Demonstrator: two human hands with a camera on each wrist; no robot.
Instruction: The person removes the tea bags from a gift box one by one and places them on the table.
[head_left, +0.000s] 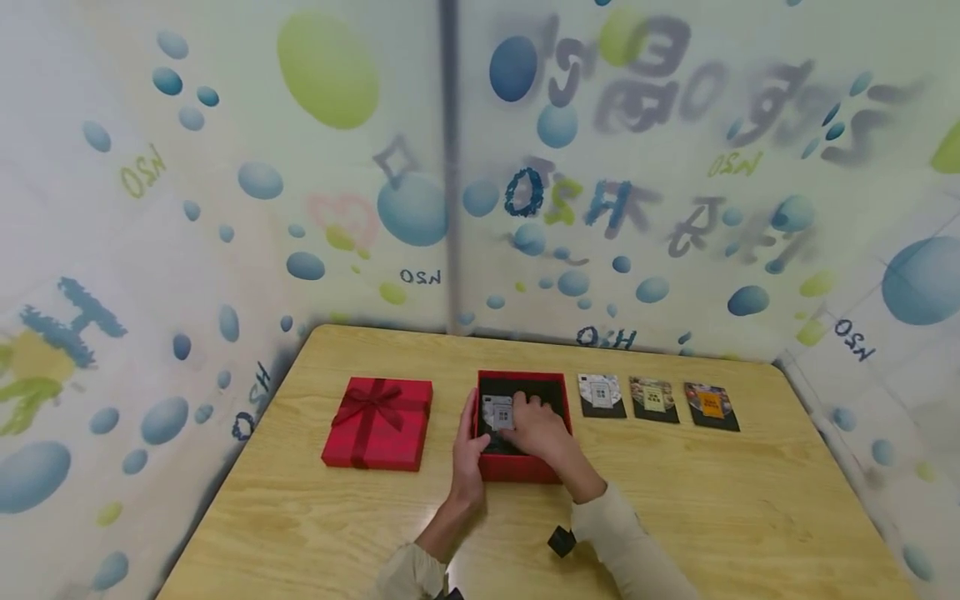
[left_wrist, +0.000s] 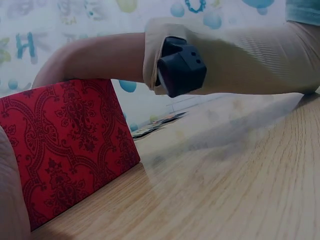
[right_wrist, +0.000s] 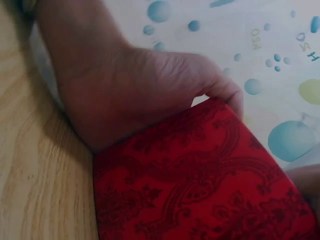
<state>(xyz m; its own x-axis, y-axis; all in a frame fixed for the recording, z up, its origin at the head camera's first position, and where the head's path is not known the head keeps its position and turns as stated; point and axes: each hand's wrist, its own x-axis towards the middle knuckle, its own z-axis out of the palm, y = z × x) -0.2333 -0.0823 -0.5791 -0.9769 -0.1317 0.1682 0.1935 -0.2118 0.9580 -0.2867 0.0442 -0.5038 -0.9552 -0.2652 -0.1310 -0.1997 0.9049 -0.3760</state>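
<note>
A red box without its lid (head_left: 521, 469) stands on the table, dark inside. In it, at the left, lies a grey-and-black printed packet (head_left: 497, 414). My left hand (head_left: 468, 454) holds the box's left wall, fingers along the outside and thumb over the rim. My right hand (head_left: 542, 429) reaches into the box over the near right side, its thumb and fingers at the packet's right edge; whether they pinch it is hidden. In the left wrist view the patterned red box wall (left_wrist: 75, 145) hides the right hand's fingers. The right wrist view shows the left hand (right_wrist: 145, 90) against the box.
A red lid with a dark red bow (head_left: 378, 423) lies left of the box. To its right, several flat packets lie in a row: a white-and-black one (head_left: 602, 396), a patterned one (head_left: 654, 399) and an orange-labelled one (head_left: 711, 406). Printed walls border the wooden table (head_left: 750, 500).
</note>
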